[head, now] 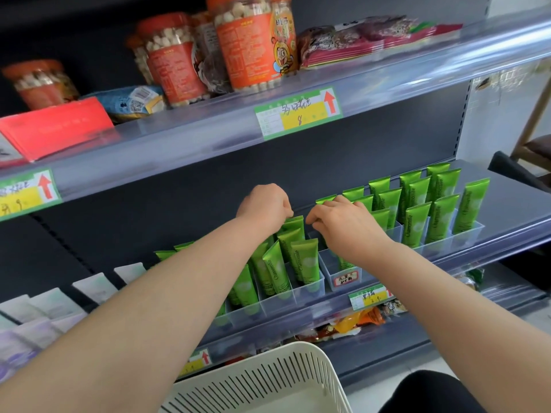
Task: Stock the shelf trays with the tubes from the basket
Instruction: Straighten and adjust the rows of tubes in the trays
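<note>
Green tubes (pixel 301 263) stand in the clear trays (pixel 310 286); the basket (pixel 268 380) below looks empty. The left hand (pixel 264 205) is curled on a tube top; whether the right hand (pixel 340 222) holds anything cannot be told. Each tube should be pushed upright, label forward

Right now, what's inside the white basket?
The visible part of the white basket shows only a bare floor and slotted walls, with no tubes. Its near end is cut off by the frame edge, so anything there is unseen.
</note>
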The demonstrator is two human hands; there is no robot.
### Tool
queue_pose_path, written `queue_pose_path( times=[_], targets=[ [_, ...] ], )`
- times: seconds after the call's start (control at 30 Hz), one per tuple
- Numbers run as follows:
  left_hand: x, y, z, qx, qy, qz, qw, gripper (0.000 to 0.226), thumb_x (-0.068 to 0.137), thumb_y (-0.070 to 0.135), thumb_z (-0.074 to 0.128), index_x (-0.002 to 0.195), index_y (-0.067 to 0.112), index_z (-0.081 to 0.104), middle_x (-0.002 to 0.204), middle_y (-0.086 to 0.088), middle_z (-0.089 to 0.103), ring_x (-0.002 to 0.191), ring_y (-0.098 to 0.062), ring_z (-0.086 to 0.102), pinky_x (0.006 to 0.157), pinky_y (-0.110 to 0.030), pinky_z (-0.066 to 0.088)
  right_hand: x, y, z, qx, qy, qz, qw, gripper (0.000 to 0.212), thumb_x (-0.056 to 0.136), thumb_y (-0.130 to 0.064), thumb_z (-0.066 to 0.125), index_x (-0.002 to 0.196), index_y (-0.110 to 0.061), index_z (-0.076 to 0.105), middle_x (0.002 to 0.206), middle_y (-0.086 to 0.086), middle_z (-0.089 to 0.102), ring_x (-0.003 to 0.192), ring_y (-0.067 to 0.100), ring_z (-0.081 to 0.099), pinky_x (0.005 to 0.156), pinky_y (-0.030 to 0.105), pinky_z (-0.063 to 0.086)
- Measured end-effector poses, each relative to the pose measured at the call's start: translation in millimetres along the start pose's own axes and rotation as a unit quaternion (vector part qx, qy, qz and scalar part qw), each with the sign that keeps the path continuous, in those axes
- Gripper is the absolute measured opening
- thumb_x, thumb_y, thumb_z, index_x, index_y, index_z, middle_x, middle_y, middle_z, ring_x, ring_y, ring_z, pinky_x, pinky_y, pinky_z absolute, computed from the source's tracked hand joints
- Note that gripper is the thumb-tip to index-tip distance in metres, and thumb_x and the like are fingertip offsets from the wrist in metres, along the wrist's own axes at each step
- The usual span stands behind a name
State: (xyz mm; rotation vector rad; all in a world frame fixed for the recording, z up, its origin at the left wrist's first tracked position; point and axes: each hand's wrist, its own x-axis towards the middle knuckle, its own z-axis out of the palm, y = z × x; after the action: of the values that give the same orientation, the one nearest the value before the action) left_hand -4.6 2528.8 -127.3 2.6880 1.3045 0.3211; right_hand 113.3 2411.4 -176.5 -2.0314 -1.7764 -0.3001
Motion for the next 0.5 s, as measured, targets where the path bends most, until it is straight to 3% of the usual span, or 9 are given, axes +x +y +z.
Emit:
queue_pose_path(
  times=[0.2,0.5],
  targets=[
    [14,-18,-2,0.03,0.022,-0.012,0.999,0.014,0.086,0.017,0.07,0.099,0.022,0.073,0.11,-0.003,0.068,0.099,-0.026,0.064,0.078,-0.032,0.051,14,-4,0,0.003,0.028,0.003,1.0,0.024,0.096,-0.019,0.048,0.114,-0.025,0.06,0.109,-0.002,0.063,0.107,0.024,0.049,0.078,0.037,0.036],
    [26,-19,6,0.057,-0.027,-0.023,0.998,0.017,0.081,0.01,0.071,0.084,0.026,0.074,0.099,-0.003,0.069,0.092,-0.027,0.065,0.069,-0.028,0.046,42,-3,8,-0.028,-0.022,0.009,0.999,0.025,0.097,-0.026,0.048,0.118,-0.03,0.061,0.115,-0.005,0.062,0.113,0.021,0.044,0.075,0.033,0.027]
  ],
)
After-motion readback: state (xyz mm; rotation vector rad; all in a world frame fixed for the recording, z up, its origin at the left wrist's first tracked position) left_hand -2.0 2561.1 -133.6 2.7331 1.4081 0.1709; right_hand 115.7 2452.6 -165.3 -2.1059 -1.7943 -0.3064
